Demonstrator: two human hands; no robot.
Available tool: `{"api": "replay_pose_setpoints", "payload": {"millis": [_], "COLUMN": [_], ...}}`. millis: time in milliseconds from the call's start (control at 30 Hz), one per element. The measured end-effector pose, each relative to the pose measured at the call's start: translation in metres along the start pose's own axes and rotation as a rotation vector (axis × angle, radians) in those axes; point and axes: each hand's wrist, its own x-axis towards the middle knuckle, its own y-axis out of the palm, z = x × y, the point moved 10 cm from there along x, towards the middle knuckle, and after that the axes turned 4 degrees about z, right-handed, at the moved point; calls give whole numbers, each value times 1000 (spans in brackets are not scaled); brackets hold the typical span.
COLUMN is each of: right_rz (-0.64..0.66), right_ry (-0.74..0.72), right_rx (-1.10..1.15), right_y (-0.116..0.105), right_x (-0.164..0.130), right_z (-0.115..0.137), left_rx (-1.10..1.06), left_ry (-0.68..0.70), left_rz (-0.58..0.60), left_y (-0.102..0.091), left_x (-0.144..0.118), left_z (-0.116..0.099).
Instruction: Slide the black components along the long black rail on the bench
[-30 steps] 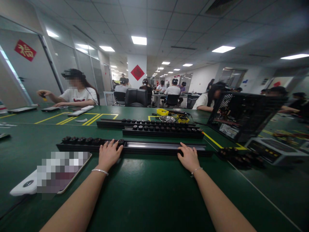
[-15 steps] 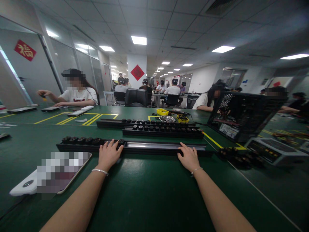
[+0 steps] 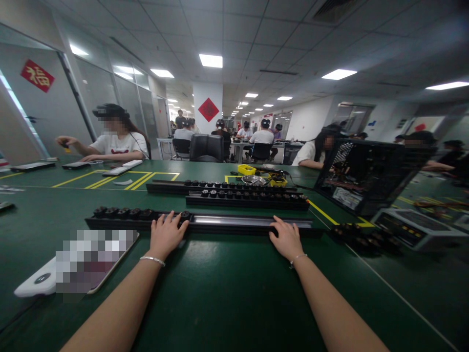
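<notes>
A long black power-track rail [image 3: 227, 228] lies crosswise in front of me, with a bright strip along its open channel. Several round black socket modules [image 3: 122, 213] sit in its left part. My left hand [image 3: 166, 233] rests on the rail with fingers spread, its thumb and index finger touching a single round socket module [image 3: 185, 215]. The undersides of those fingers are hidden. On the right part of the same rail lies my right hand [image 3: 287, 238], fingers apart, touching the rail's edge. It holds nothing that I can see.
Two more black rails [image 3: 249, 200] with round modules lie behind. At right are a pile of black modules [image 3: 362, 237], a grey power supply unit [image 3: 421, 227] and an open computer case [image 3: 373, 171]. A phone [image 3: 110, 266] lies left. Co-workers sit across the green table [image 3: 220, 303].
My left hand and the single module under its fingers have shifted very slightly right along the rail. My right hand has stayed where it was.
</notes>
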Motion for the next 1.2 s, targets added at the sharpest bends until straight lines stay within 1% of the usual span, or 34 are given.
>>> {"api": "replay_pose_setpoints", "payload": {"millis": [300, 433, 867, 1200], "right_rz": [-19, -3, 14, -42], "right_ry": [1, 2, -3, -9], "right_rx": [-19, -10, 19, -15], "right_y": [-1, 0, 1, 1], "right_x": [0, 0, 1, 1], "right_z": [0, 0, -1, -1], "left_rx": [-7, -10, -14, -11], "left_ry": [-12, -19, -13, -7], "left_rz": [11, 28, 23, 10], "left_y": [0, 0, 0, -1], "left_x": [0, -1, -1, -2], "left_z": [0, 0, -4, -5]}}
